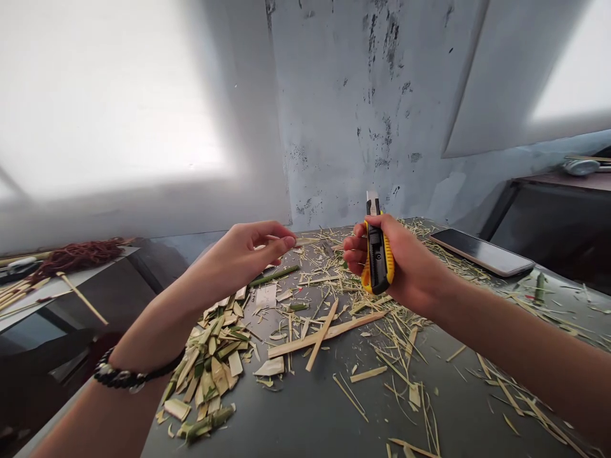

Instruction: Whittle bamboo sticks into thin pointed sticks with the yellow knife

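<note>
My right hand (396, 254) is wrapped round a yellow and black utility knife (379, 254), held upright with its blade out and pointing up. My left hand (251, 248) is pinched, thumb against fingers, on a thin pale bamboo sliver (306, 241) that sticks out toward the right. The blade and the sliver are apart. Below the hands, two flat bamboo strips (322, 336) lie crossed on the grey table (305, 413). Under my left forearm is a pile of split bamboo pieces (214, 362), some with green skin.
Thin shavings (405, 356) are scattered over much of the tabletop. A phone (482, 251) lies flat at the right back. On a side surface at left are a bundle of dark red cord (81, 257) and several sticks (23, 292). A stained wall (334, 127) stands behind the table.
</note>
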The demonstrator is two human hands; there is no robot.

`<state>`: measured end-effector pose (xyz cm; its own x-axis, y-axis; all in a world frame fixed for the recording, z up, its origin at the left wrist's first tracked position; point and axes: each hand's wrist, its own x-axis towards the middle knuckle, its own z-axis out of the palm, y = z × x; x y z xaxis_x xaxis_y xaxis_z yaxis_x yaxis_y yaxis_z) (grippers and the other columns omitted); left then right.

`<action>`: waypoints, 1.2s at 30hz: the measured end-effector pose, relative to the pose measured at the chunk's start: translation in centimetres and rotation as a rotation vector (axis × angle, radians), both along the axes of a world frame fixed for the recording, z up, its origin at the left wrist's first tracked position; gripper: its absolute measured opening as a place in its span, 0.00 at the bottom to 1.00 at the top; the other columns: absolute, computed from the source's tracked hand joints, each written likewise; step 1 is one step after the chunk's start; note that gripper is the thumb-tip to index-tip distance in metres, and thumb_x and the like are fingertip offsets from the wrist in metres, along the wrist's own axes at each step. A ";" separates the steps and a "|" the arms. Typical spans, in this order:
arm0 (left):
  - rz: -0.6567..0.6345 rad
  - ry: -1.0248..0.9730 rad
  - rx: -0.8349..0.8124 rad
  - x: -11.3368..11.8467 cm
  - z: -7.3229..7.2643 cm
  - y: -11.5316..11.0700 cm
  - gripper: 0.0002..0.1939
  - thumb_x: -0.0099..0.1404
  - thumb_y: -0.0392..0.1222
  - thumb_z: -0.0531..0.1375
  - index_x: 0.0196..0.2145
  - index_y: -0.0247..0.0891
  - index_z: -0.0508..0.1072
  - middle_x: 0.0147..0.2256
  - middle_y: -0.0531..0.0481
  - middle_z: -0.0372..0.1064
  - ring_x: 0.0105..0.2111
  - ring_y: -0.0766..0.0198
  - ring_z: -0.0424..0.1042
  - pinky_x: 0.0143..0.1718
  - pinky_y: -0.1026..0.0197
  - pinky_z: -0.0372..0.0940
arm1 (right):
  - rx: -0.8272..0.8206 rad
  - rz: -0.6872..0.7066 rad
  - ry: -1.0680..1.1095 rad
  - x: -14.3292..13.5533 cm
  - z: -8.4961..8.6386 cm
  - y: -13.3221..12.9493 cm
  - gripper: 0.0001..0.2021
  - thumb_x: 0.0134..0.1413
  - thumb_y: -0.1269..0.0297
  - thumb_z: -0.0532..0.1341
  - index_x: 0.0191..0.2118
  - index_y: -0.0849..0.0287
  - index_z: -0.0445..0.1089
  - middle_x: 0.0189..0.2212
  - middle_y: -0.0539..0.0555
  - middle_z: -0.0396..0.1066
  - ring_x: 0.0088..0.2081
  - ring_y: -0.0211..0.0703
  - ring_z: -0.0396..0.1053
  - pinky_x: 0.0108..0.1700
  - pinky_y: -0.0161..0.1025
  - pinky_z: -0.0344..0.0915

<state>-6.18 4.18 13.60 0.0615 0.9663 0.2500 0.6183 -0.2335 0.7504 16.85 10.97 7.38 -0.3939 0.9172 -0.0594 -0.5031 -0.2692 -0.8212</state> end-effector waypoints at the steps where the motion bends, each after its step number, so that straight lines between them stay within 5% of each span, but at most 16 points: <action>1: 0.000 -0.001 -0.005 -0.1 0.0 0.0 0.11 0.67 0.54 0.67 0.37 0.45 0.83 0.34 0.49 0.78 0.36 0.57 0.76 0.40 0.56 0.73 | -0.002 -0.013 -0.029 0.0 -0.1 0.2 0.12 0.65 0.54 0.62 0.36 0.55 0.64 0.36 0.55 0.74 0.35 0.40 0.74 0.41 0.37 0.75; 8: -0.051 -0.130 -0.078 0.0 -0.7 0.6 0.12 0.71 0.51 0.64 0.41 0.40 0.77 0.40 0.46 0.80 0.43 0.57 0.77 0.42 0.57 0.71 | 0.170 0.107 -0.267 0.9 0.6 1.4 0.16 0.70 0.45 0.58 0.44 0.54 0.64 0.30 0.50 0.69 0.27 0.38 0.67 0.32 0.37 0.70; 12: -0.091 -0.295 -0.228 1.0 -2.8 0.7 0.13 0.74 0.53 0.60 0.40 0.40 0.68 0.36 0.45 0.81 0.31 0.62 0.77 0.31 0.61 0.70 | 0.427 0.213 -0.509 2.9 2.0 2.1 0.25 0.65 0.34 0.60 0.46 0.53 0.66 0.26 0.47 0.65 0.22 0.36 0.61 0.25 0.36 0.61; 15: -0.124 -0.435 -0.372 1.8 -4.8 -0.4 0.17 0.74 0.58 0.60 0.40 0.41 0.64 0.32 0.47 0.79 0.25 0.64 0.75 0.24 0.63 0.68 | 0.627 0.235 -0.757 4.9 2.1 1.9 0.25 0.58 0.37 0.69 0.43 0.54 0.69 0.23 0.46 0.63 0.20 0.36 0.58 0.23 0.36 0.54; 19: -0.142 -0.629 -0.516 3.0 -6.6 -3.2 0.16 0.76 0.56 0.58 0.44 0.40 0.64 0.32 0.53 0.74 0.23 0.70 0.72 0.24 0.66 0.69 | 0.907 0.096 -1.088 8.0 0.0 0.8 0.22 0.58 0.43 0.70 0.49 0.53 0.72 0.25 0.49 0.68 0.22 0.40 0.60 0.26 0.38 0.47; 23: -0.184 -0.791 -0.630 4.6 -8.6 -5.0 0.15 0.74 0.49 0.63 0.48 0.39 0.64 0.38 0.51 0.73 0.28 0.69 0.74 0.26 0.66 0.72 | 1.275 -0.010 -1.330 10.7 -2.9 0.1 0.16 0.68 0.48 0.59 0.52 0.52 0.70 0.39 0.55 0.77 0.33 0.50 0.73 0.33 0.43 0.56; 29: -0.268 -0.978 -0.714 6.6 -12.2 -5.6 0.23 0.71 0.43 0.67 0.58 0.39 0.66 0.49 0.42 0.74 0.37 0.63 0.79 0.32 0.60 0.79 | 1.493 -0.098 -1.325 12.2 -5.1 -0.2 0.14 0.77 0.49 0.54 0.54 0.52 0.66 0.44 0.53 0.75 0.40 0.47 0.74 0.39 0.44 0.64; 36: -0.338 -1.211 -0.799 6.0 -13.1 -5.7 0.15 0.74 0.33 0.63 0.56 0.43 0.76 0.57 0.40 0.76 0.47 0.59 0.82 0.41 0.58 0.81 | 1.620 -0.053 -1.187 12.0 -8.3 -2.7 0.15 0.78 0.56 0.54 0.61 0.56 0.66 0.39 0.52 0.75 0.34 0.40 0.74 0.34 0.38 0.66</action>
